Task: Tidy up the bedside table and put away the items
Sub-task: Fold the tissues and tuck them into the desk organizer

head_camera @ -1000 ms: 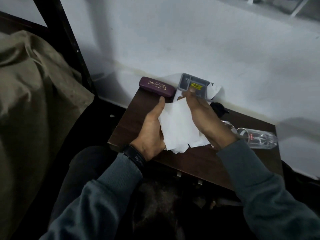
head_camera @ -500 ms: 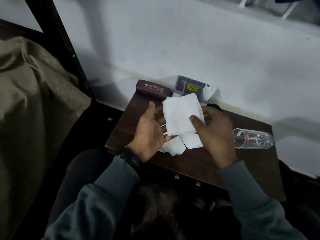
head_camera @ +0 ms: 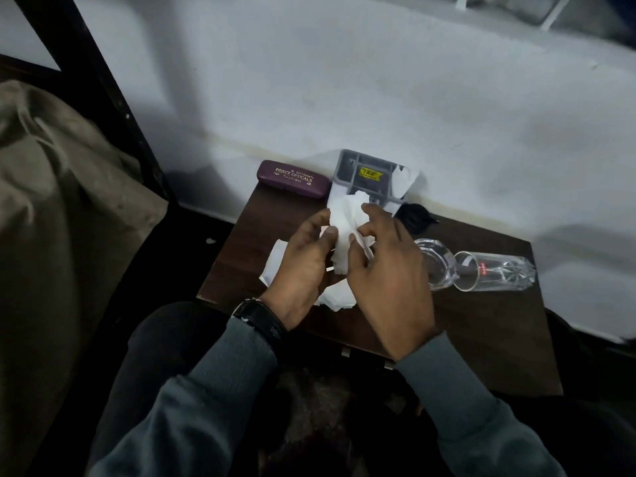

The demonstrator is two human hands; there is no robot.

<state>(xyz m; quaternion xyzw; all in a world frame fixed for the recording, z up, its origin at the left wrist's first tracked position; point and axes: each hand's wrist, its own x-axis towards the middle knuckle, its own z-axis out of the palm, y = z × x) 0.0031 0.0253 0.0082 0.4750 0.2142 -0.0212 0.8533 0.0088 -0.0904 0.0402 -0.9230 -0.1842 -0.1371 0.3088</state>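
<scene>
The white paper (head_camera: pixel 346 215) is no more a flat sheet as it was half a second ago. It is now pressed together into a narrow, wrinkled bunch between the two hands, which have come closer to each other. The left hand (head_camera: pixel 303 263) pinches it with the thumb on top, and the right hand (head_camera: pixel 389 277) curls its fingers on the other side of it, so both hands grip the same paper. It is held just above the bedside table (head_camera: pixel 481 321), in front of the grey tray (head_camera: pixel 347 166).

This probably means the person is collecting the paper into one lump to throw it away, and this step is not finished: loose pieces (head_camera: pixel 275 259) lie on the table under the hands.

One second ago the right hand was reaching to the grey tray; now it has come back to the paper. The other things have not moved: the purple glasses case (head_camera: pixel 292 180) at the back edge, the black object (head_camera: pixel 414 216) beside the tray, and the glass (head_camera: pixel 495 271) lying on its side at the right.
</scene>
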